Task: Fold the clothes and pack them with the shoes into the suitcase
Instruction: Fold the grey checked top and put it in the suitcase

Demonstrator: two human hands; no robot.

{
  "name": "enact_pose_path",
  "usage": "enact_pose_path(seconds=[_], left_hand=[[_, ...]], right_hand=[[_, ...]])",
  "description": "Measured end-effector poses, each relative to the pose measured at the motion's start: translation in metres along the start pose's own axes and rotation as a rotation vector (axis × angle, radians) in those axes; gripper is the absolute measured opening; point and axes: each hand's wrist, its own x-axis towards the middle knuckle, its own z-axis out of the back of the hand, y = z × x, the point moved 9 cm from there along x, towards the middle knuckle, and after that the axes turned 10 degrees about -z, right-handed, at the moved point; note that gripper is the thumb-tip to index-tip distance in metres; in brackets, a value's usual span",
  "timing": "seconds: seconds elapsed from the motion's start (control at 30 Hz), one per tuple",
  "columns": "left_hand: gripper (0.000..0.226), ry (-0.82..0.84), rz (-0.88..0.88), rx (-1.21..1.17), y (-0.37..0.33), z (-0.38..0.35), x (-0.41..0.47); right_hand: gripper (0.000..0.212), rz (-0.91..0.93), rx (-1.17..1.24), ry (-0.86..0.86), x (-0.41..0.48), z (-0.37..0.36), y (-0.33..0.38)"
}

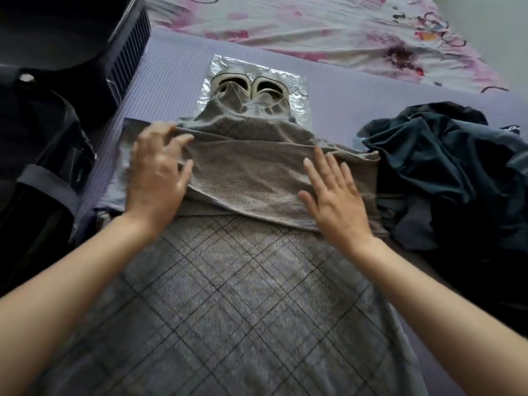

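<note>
A grey checked garment lies spread on the lilac bed surface, its far part folded back toward me so the plain grey underside shows. My left hand rests on the fold's left edge with fingers spread and slightly bent. My right hand lies flat on the fold's right side, fingers straight. Beyond the garment a pair of pale shoes sits on a clear plastic bag, partly covered by the garment's tip. A dark open suitcase is at the left.
A heap of dark teal clothes lies to the right of the garment. A white sheet with pink print covers the far part of the bed. More clear plastic shows under my left hand.
</note>
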Motion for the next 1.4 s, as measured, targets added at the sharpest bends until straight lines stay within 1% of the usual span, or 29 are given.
enact_pose_path(seconds=[0.03,0.07,0.13,0.17,0.23,0.33,0.37,0.43,0.47,0.53,0.57,0.6,0.63,0.67,0.73,0.77,0.83,0.9,0.97,1.03,1.17,1.23,1.27,1.33,1.4], left_hand=[[0.044,0.070,-0.060,-0.016,-0.012,-0.009,-0.008],[0.049,0.181,-0.072,-0.026,-0.017,-0.023,-0.015],[0.068,0.402,-0.003,-0.022,-0.007,-0.049,-0.031],[0.078,0.459,0.024,-0.017,0.001,-0.056,-0.036],[0.085,0.506,0.060,-0.019,0.012,-0.060,-0.040],[0.086,0.603,0.089,-0.003,0.017,-0.062,-0.041],[0.086,0.622,0.095,-0.004,0.018,-0.061,-0.041],[0.086,0.635,0.097,-0.025,0.018,-0.062,-0.040],[0.087,0.641,0.101,-0.034,0.017,-0.061,-0.040],[0.085,0.636,0.110,-0.031,0.014,-0.060,-0.038],[0.080,0.616,0.110,-0.020,0.010,-0.058,-0.037],[0.074,0.585,0.101,-0.010,0.003,-0.055,-0.034],[0.069,0.548,0.080,-0.006,-0.006,-0.052,-0.030],[0.067,0.511,0.045,-0.012,-0.018,-0.049,-0.026],[0.065,0.467,-0.034,-0.044,-0.047,-0.048,-0.017],[0.064,0.461,-0.062,-0.063,-0.060,-0.051,-0.013],[0.063,0.489,-0.076,-0.076,-0.078,-0.064,-0.009],[0.064,0.554,-0.044,-0.064,-0.082,-0.080,-0.014],[0.067,0.586,-0.026,-0.038,-0.077,-0.092,-0.023],[0.073,0.564,-0.052,-0.006,-0.074,-0.095,-0.029],[0.073,0.543,-0.073,0.014,-0.074,-0.099,-0.032],[0.072,0.535,-0.075,0.021,-0.074,-0.100,-0.033],[0.072,0.528,-0.075,0.022,-0.073,-0.100,-0.033],[0.073,0.513,-0.073,0.014,-0.074,-0.100,-0.033],[0.074,0.514,-0.078,0.016,-0.075,-0.100,-0.033]], right_hand=[[0.069,-0.034,0.017,0.069,-0.008,-0.012,-0.007],[0.075,-0.090,0.024,0.131,-0.012,-0.023,-0.019],[0.083,-0.195,0.028,0.200,-0.012,-0.035,-0.044],[0.084,-0.220,0.022,0.206,-0.010,-0.037,-0.050],[0.085,-0.221,-0.004,0.217,-0.006,-0.037,-0.053],[0.086,-0.214,-0.005,0.254,-0.007,-0.034,-0.049],[0.086,-0.208,0.000,0.239,-0.006,-0.030,-0.047],[0.079,-0.178,-0.003,0.111,0.001,-0.009,-0.042],[0.070,-0.154,-0.006,0.017,0.005,0.005,-0.040],[0.041,-0.088,-0.043,-0.177,0.013,0.032,-0.040],[0.034,-0.060,-0.069,-0.255,0.016,0.044,-0.042],[0.033,-0.045,-0.103,-0.293,0.021,0.053,-0.048],[0.033,-0.051,-0.128,-0.300,0.025,0.062,-0.056],[0.034,-0.075,-0.140,-0.273,0.031,0.068,-0.065],[0.038,-0.153,-0.160,-0.163,0.040,0.072,-0.086],[0.035,-0.179,-0.178,-0.124,0.044,0.072,-0.094],[0.022,-0.184,-0.197,-0.092,0.050,0.072,-0.104],[0.010,-0.196,-0.134,-0.065,0.056,0.072,-0.110],[0.015,-0.242,-0.031,-0.046,0.063,0.072,-0.114],[0.022,-0.296,0.007,-0.016,0.071,0.073,-0.120],[0.031,-0.439,-0.028,0.154,0.101,0.068,-0.147],[0.031,-0.412,-0.102,0.201,0.111,0.069,-0.142],[0.032,-0.371,-0.168,0.193,0.113,0.070,-0.134],[0.033,-0.274,-0.222,0.102,0.105,0.074,-0.111],[0.036,-0.216,-0.149,-0.054,0.081,0.079,-0.090]])
